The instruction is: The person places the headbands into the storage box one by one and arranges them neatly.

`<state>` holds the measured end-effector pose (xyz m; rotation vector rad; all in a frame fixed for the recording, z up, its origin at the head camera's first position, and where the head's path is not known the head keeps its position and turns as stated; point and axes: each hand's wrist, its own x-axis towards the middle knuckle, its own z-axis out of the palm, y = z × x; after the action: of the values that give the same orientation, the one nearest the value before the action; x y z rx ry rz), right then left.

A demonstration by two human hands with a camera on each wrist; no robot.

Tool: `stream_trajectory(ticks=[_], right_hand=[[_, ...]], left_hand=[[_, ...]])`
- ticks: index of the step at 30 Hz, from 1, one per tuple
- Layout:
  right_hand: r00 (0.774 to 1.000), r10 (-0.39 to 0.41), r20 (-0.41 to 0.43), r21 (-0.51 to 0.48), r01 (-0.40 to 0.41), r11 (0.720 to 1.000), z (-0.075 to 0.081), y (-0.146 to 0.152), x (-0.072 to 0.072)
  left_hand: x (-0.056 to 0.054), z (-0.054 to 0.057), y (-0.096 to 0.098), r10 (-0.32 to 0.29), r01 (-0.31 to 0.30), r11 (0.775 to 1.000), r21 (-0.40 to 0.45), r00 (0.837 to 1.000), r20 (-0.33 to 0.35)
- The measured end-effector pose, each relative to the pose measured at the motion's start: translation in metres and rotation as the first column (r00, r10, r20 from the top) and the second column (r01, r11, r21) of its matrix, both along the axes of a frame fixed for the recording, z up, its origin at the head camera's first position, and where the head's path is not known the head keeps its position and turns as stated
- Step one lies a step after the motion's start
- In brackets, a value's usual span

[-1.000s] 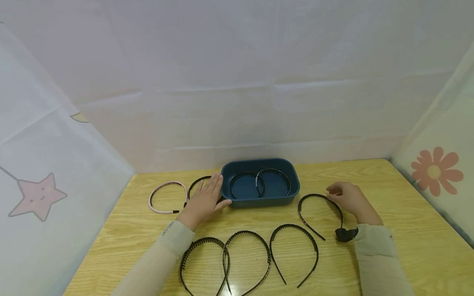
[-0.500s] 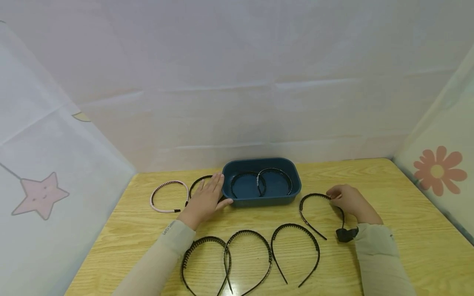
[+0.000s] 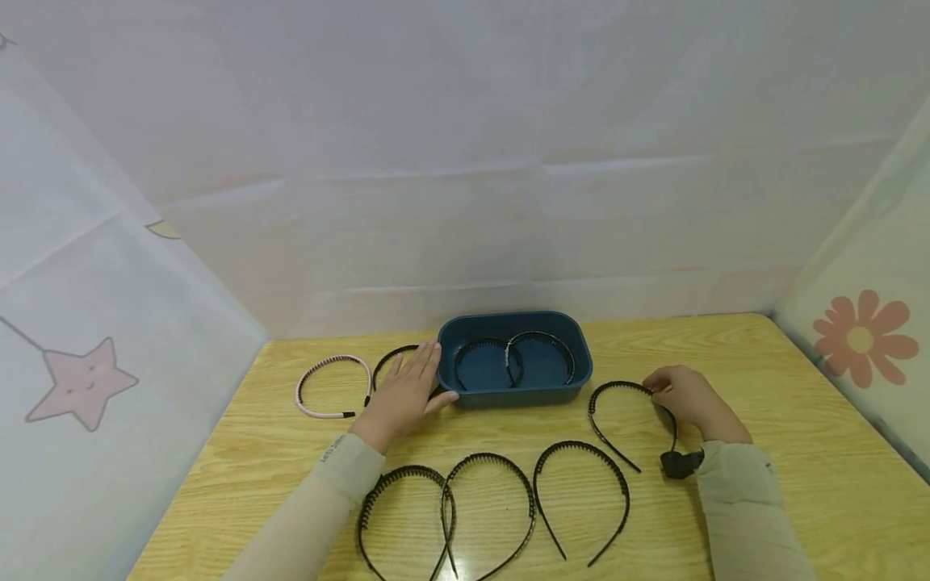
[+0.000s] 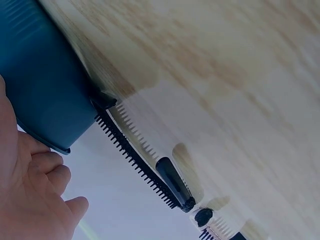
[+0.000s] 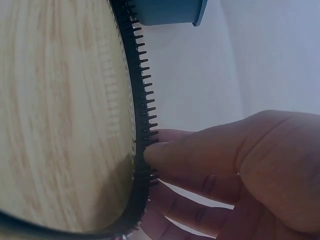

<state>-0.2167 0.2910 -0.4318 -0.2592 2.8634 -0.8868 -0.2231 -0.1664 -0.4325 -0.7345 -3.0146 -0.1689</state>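
My right hand [image 3: 690, 399] pinches the upper right part of a black toothed headband [image 3: 617, 384], right of the blue bin. The right wrist view shows thumb and fingertips on either side of the headband's toothed band [image 5: 140, 95]. At the left end of the blue bin [image 3: 516, 398], my left hand [image 3: 400, 399] lies palm down with straight fingers along the rim and thumb at the front corner. Inside the bin, two dark headbands overlap. Partly hidden by the left hand is another black headband [image 3: 392, 353] on the table.
A pink headband [image 3: 330, 359] lies at the table's left. In front of the bin are three black headbands, a left one [image 3: 407, 470] and a middle one [image 3: 487, 456] overlapping, and a right one [image 3: 581, 444]. A white cloth [image 3: 450, 226] hangs behind the wooden table [image 3: 726, 347].
My right hand has closed its fingertips on the right headband, moving slightly down onto it. The left hand stays at the bin's left end.
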Motion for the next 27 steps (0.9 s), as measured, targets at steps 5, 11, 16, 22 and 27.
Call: stream_trajectory(ticks=[5, 11, 16, 22, 27], right_hand=[[1.000, -0.003, 0.005, 0.005, 0.003, 1.000, 0.005, 0.000, 0.001], [1.000, -0.009, 0.026, 0.003, 0.009, 1.000, 0.012, -0.002, 0.001], [1.000, -0.019, 0.018, -0.010, 0.019, 1.000, 0.012, -0.005, 0.002], [0.998, -0.061, 0.008, -0.033, 0.061, 0.998, 0.009, -0.003, 0.006], [0.996, -0.087, -0.026, -0.027, 0.087, 0.996, 0.013, 0.002, 0.010]], left_hand=[[-0.001, 0.001, 0.000, -0.001, 0.001, 1.000, 0.005, 1.000, -0.005], [-0.002, 0.002, 0.000, 0.003, -0.003, 1.000, 0.010, 1.000, -0.003], [-0.003, 0.001, 0.000, 0.004, -0.004, 1.000, 0.008, 1.000, -0.003], [-0.002, -0.001, 0.000, 0.004, -0.004, 1.000, -0.022, 1.000, 0.021], [0.002, -0.001, 0.001, 0.014, -0.014, 1.000, 0.001, 1.000, 0.012]])
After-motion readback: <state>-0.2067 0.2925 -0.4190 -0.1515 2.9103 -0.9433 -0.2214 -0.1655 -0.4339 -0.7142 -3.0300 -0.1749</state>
